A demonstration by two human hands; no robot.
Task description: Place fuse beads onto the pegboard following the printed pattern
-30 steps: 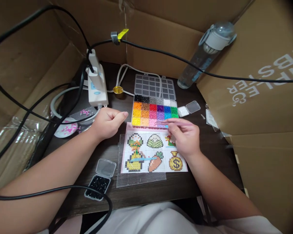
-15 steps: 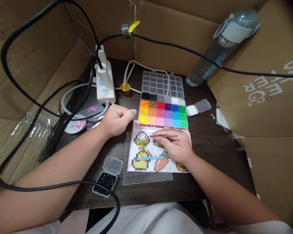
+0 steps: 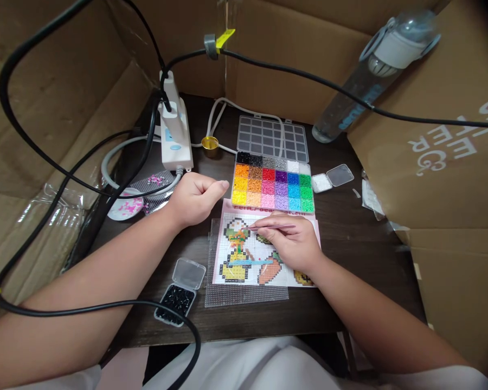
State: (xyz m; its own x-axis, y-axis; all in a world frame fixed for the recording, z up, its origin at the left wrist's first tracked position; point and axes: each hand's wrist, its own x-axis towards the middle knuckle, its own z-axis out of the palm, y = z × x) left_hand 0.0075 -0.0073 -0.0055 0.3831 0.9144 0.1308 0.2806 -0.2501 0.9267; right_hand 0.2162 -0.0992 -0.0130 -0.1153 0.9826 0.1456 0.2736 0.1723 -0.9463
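Note:
My right hand (image 3: 293, 244) pinches thin metal tweezers (image 3: 268, 226), their tip over the top of the bead figure on the clear pegboard (image 3: 244, 292). The pegboard lies on a pink pattern sheet (image 3: 244, 254) with pixel pictures. My left hand (image 3: 193, 197) rests in a loose fist on the table just left of the sheet, thumb pointing at the open bead box (image 3: 273, 187) of coloured beads. What the fist holds, if anything, is hidden.
A small open case of black beads (image 3: 174, 300) sits near the front edge. A white-bead case (image 3: 320, 183), a power strip (image 3: 174, 135), a gold cap (image 3: 209, 143), a pink-bead plate (image 3: 126, 208) and a water bottle (image 3: 366, 81) surround them. Black cables (image 3: 301, 76) cross overhead; cardboard walls (image 3: 451, 162) enclose the table.
My right hand came back from the bead box with the tweezers and lowered over the figure on the pegboard. The left fist stayed put.

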